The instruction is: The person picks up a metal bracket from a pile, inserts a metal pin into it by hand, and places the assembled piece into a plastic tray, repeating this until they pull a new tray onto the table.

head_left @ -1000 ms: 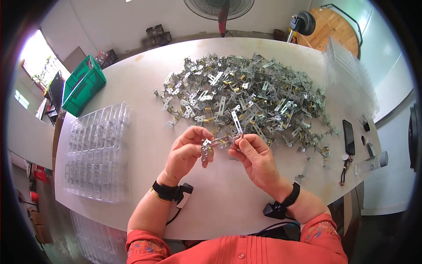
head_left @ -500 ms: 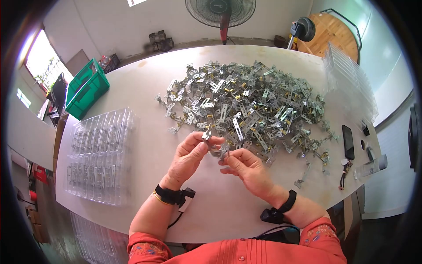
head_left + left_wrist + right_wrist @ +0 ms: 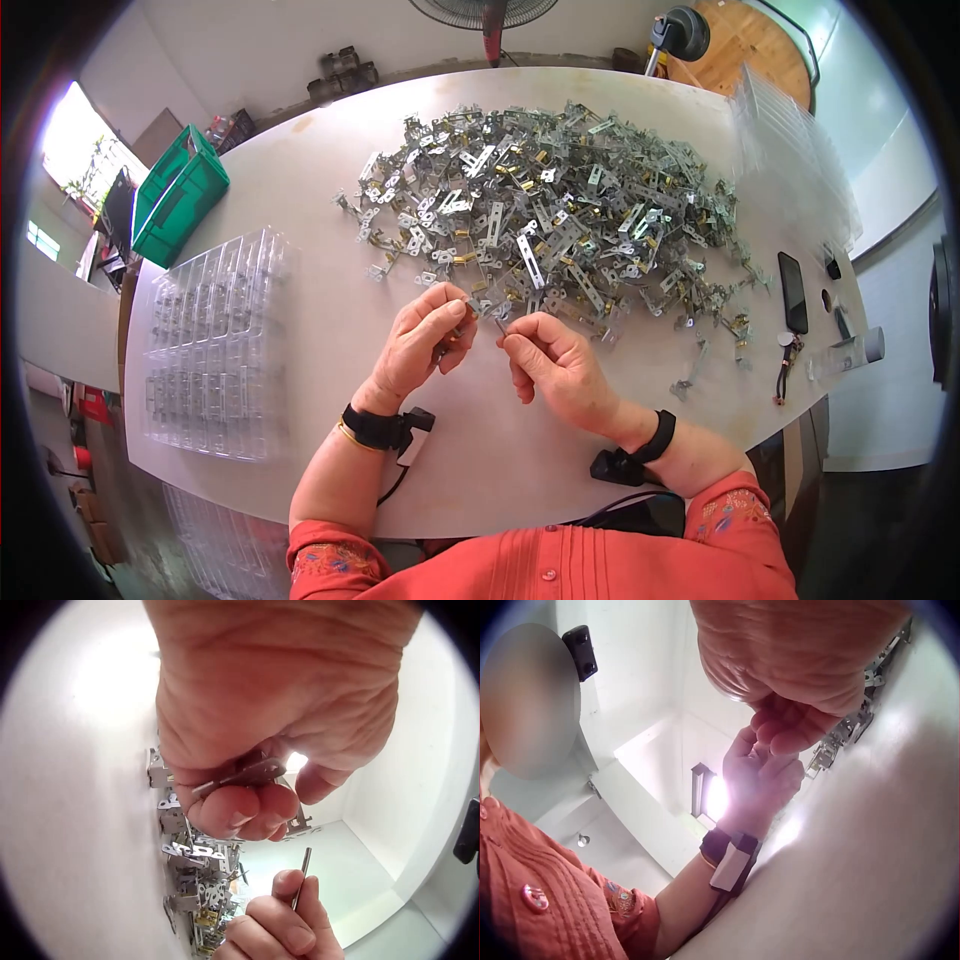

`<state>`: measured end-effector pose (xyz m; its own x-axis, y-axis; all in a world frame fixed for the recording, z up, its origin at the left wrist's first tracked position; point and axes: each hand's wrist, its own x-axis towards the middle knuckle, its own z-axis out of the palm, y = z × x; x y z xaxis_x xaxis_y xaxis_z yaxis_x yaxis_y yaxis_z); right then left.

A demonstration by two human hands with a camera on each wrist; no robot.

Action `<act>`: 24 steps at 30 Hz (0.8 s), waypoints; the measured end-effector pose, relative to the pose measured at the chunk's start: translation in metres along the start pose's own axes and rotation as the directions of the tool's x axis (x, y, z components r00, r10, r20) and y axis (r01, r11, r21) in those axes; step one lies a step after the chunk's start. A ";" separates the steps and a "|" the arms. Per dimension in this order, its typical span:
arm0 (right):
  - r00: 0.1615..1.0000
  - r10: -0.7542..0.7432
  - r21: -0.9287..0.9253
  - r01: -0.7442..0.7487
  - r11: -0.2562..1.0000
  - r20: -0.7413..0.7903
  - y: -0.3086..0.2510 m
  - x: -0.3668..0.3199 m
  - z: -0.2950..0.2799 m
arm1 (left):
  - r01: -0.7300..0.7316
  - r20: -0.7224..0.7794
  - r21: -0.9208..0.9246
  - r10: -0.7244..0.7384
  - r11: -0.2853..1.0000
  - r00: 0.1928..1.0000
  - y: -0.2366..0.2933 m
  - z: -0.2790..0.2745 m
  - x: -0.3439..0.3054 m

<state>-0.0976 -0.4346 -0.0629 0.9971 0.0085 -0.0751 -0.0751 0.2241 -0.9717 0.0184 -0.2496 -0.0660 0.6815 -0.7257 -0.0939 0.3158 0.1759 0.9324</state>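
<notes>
My left hand grips a flat metal bracket in its curled fingers, above the near edge of a heap of metal brackets. Much of the held bracket is hidden by the palm and fingers. Just to the right, my right hand pinches a thin metal rod between thumb and forefinger. The rod's tip points up toward the left hand, with a small gap between them. In the right wrist view, the right hand's fingers overlap the left hand and the rod is hidden.
Clear plastic trays filled with parts lie on the left of the white table, near a green crate. More clear trays stand at the right, with a phone and a clear tube nearer.
A second ago both hands held a bracket piece between them, and half a second ago they were close together. Now they are apart, the rod showing in the right hand. The head view has shifted.
</notes>
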 end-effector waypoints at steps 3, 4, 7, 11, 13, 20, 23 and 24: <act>1.000 0.003 0.008 -0.002 1.000 -0.011 0.001 0.001 -0.001 | 0.017 -0.010 0.074 -0.016 0.997 1.000 0.000 0.001 0.000; 1.000 0.007 0.004 -0.007 1.000 -0.007 0.000 0.001 -0.001 | 0.022 -0.003 0.095 -0.022 0.995 1.000 0.000 0.001 0.001; 1.000 0.018 -0.001 -0.018 1.000 -0.008 -0.001 0.002 -0.002 | 0.053 -0.021 0.092 -0.051 0.994 0.998 -0.001 0.002 0.001; 0.999 0.034 -0.034 -0.034 0.999 -0.006 0.000 0.002 -0.004 | 0.051 -0.072 0.190 -0.037 0.980 0.997 -0.001 0.004 0.002; 0.999 0.039 -0.035 -0.040 0.999 -0.022 -0.001 0.003 -0.004 | 0.052 -0.093 0.219 -0.032 0.974 0.995 -0.002 0.004 0.003; 0.997 0.054 0.027 -0.052 0.998 -0.055 0.000 0.007 -0.006 | 0.072 -0.107 0.296 -0.041 0.952 0.993 0.000 0.006 0.003; 0.998 0.067 -0.028 -0.068 0.997 -0.018 -0.001 0.006 -0.010 | 0.064 -0.101 0.260 -0.039 0.963 0.994 -0.002 0.004 0.004; 0.998 0.067 -0.028 -0.068 0.997 -0.021 0.000 0.007 -0.010 | 0.065 -0.098 0.260 -0.041 0.963 0.994 -0.002 0.003 0.005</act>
<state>-0.0909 -0.4444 -0.0653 0.9894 0.0029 -0.1449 -0.1426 0.1961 -0.9702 0.0188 -0.2556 -0.0674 0.7294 -0.6637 -0.1655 0.1768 -0.0507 0.9829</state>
